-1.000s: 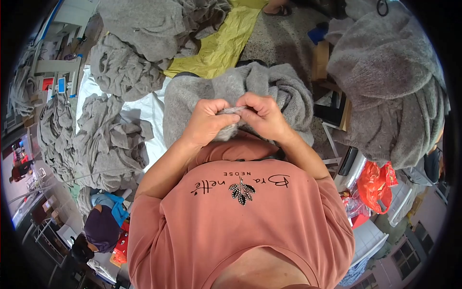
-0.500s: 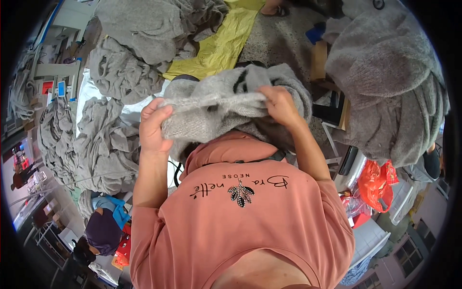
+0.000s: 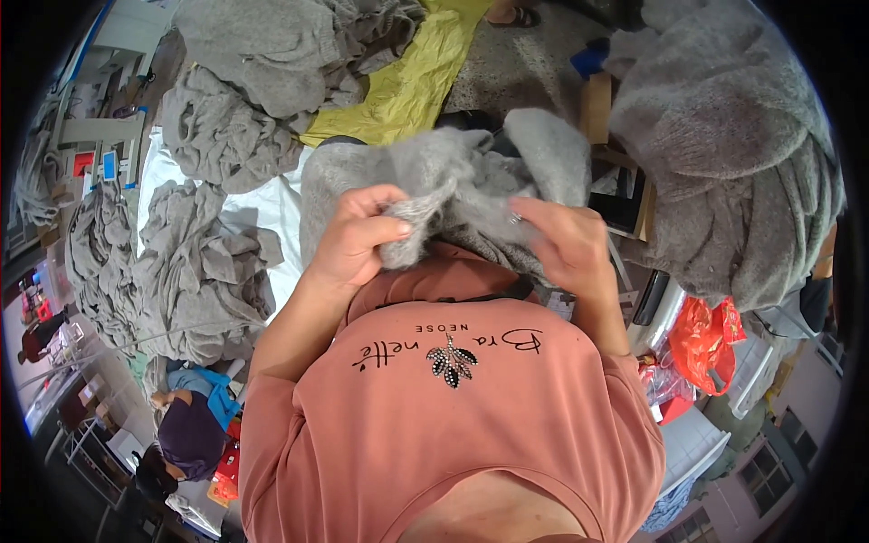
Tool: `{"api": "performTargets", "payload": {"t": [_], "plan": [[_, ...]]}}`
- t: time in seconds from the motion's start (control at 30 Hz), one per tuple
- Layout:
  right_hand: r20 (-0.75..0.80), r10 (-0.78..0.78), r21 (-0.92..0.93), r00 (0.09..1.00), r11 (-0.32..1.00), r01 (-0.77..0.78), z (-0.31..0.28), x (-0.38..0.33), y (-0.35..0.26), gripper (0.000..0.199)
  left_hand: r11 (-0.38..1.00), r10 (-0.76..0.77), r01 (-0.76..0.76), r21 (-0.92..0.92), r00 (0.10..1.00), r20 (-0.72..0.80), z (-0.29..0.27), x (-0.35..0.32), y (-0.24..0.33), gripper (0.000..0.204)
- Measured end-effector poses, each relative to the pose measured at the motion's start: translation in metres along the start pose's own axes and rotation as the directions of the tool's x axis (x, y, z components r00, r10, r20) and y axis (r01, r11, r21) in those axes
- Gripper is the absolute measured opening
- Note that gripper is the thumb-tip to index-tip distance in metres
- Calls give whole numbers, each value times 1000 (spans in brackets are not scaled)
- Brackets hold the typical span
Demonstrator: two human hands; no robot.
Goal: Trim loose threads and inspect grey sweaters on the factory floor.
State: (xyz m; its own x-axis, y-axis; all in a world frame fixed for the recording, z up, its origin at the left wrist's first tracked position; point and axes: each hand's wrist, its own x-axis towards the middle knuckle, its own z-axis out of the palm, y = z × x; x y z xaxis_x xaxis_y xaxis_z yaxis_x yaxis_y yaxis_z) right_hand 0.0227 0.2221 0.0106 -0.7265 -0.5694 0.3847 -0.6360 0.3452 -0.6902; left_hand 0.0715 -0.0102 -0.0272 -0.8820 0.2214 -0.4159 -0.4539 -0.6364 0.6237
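A fuzzy grey knitted garment (image 3: pixel 425 167) lies bunched across my lap. My left hand (image 3: pixel 358 237) is closed on a gathered edge of it, thumb on top, with a short flap hanging below the fingers. Close by on the right, my right hand (image 3: pixel 568 242) is curled at another part of the same garment, its fingers smeared by motion. A small shiny spot shows at its fingertips; I cannot tell what it is. Between the hands the knit is drawn together and blurred.
Grey knits heap up at the left (image 3: pixel 195 262), far left (image 3: pixel 262 54) and right (image 3: pixel 715 118). A yellow sheet (image 3: pixel 398 90) and white sheet (image 3: pixel 285 199) lie beneath the left piles. Red plastic bag (image 3: pixel 701 344) hangs right. Another person (image 3: pixel 192 434) is at lower left.
Both hands have come nearer each other and down toward my body. The edge that was stretched taut between them is now bunched up.
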Motion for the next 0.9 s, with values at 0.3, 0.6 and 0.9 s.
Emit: {"api": "performTargets", "payload": {"t": [0.3, 0.6, 0.9], "plan": [[-43, -300, 138, 953, 943, 303, 32, 4, 6, 24, 999, 27, -25, 42, 999, -29, 23, 12, -9, 12], [-116, -335, -46, 935, 942, 332, 58, 10, 17, 24, 992, 101, -98, 79, 994, -38, 22, 13, -16, 10], [-23, -129, 191, 991, 973, 131, 65, 23, 19, 21, 829, 365, -265, 493, 923, -118, 17, 7, -20, 8]]}}
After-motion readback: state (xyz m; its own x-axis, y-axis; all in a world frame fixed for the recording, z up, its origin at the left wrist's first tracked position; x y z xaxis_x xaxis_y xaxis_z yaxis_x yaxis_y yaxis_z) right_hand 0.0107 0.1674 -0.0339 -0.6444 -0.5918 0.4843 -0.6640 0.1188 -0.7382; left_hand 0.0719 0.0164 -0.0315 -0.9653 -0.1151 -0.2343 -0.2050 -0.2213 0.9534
